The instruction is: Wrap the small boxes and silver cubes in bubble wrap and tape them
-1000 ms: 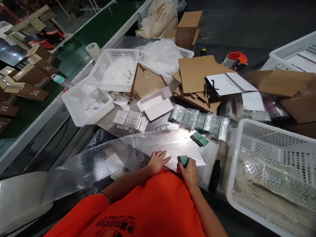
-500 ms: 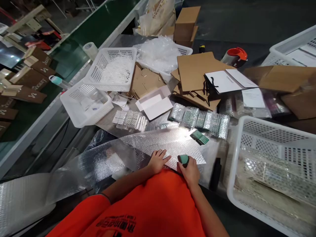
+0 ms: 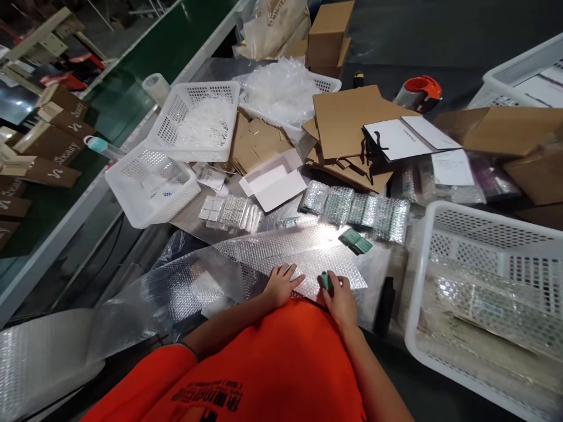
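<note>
My left hand (image 3: pixel 282 285) lies flat on a long sheet of bubble wrap (image 3: pixel 264 252), fingers spread. In my right hand (image 3: pixel 342 302) is a small green box (image 3: pixel 326 282), gripped between thumb and fingers at the sheet's near edge. Beyond it, two more green boxes (image 3: pixel 355 241) rest side by side near the sheet's right end. A row of bubble-wrapped packs (image 3: pixel 356 211) lies behind these, and a second group of wrapped packs (image 3: pixel 231 212) sits to the left. The sheet runs left to a bubble wrap roll (image 3: pixel 44 351).
A white basket (image 3: pixel 417 293) with wrapped packs stands at the right. White baskets (image 3: pixel 152 146) and flattened cardboard (image 3: pixel 347 123) fill the back. A black object (image 3: pixel 385 306) lies right of my hand. An orange tape dispenser (image 3: pixel 424 91) stands farther back; a green conveyor (image 3: pixel 132 64) runs at left.
My right hand has turned the green box, so that a narrower face of it shows. My left hand stays flat on the bubble wrap. The view has shifted slightly.
</note>
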`<state>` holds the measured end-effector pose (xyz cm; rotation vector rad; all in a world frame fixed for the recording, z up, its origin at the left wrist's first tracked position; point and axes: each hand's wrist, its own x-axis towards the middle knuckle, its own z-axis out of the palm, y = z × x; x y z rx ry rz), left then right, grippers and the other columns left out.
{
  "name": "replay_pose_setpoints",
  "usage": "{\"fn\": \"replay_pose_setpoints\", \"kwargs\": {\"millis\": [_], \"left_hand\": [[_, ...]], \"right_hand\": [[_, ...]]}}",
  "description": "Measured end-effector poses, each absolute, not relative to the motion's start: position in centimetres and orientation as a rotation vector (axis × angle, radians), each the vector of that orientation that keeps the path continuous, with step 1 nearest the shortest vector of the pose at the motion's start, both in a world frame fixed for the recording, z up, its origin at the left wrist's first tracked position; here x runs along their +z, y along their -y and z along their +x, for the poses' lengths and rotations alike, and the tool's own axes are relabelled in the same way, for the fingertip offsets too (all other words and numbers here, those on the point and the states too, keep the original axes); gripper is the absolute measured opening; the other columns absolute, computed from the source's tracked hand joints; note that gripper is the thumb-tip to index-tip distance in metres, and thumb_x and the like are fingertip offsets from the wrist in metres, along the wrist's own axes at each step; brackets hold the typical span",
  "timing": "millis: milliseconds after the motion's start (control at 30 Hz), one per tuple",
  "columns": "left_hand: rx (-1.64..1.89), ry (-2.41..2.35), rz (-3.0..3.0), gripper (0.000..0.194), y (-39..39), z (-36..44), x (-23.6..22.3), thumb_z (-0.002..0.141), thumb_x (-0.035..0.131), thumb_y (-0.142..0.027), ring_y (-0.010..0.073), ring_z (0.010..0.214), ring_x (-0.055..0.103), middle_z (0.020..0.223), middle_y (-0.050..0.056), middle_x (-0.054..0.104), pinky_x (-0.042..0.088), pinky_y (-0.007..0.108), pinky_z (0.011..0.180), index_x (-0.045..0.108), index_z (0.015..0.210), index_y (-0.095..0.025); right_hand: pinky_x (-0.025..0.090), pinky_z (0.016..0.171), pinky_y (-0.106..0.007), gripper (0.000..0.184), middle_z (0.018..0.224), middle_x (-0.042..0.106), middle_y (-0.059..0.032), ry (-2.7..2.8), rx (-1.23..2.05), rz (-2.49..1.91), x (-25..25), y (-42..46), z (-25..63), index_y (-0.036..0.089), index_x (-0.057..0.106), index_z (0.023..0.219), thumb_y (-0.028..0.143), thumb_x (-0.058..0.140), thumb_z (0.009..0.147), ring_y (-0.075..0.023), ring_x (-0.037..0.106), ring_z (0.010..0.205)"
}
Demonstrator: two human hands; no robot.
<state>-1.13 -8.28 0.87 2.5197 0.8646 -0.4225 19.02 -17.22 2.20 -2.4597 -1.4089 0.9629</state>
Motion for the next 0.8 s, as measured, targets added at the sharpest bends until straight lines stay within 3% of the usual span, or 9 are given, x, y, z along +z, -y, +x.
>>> {"fn": "replay_pose_setpoints", "kwargs": {"millis": [233,800], "left_hand": [[-0.404,-0.862,2.546,0.057,8.49,-1.27,0.51,0.095,0.052,-0.027,0.0355,0.139,0.038,0.159,0.012,0.037,0.032,0.056,0.11,0.044,0.151,-0.034],[-0.408,-0.868,2.519,0.058,8.32,-1.09,0.96,0.094,0.054,-0.026,0.0366,0.139,0.037,0.159,0.012,0.038,0.032,0.057,0.111,0.045,0.151,-0.035]], "right_hand": [[0.049,0.085,-0.034,0.051,0.125,0.052,-0.0108,1.401,0.967,-2.416,1.46,18.02,18.96,0.023,0.049,0.142,0.025,0.053,0.091,-0.0238,0.06,0.104],[0.049,0.075,-0.028,0.054,0.126,0.054,-0.0105,1.406,0.97,-2.477,2.1,17.67,18.68,0.025,0.045,0.146,0.027,0.055,0.093,-0.0212,0.064,0.098]]}}
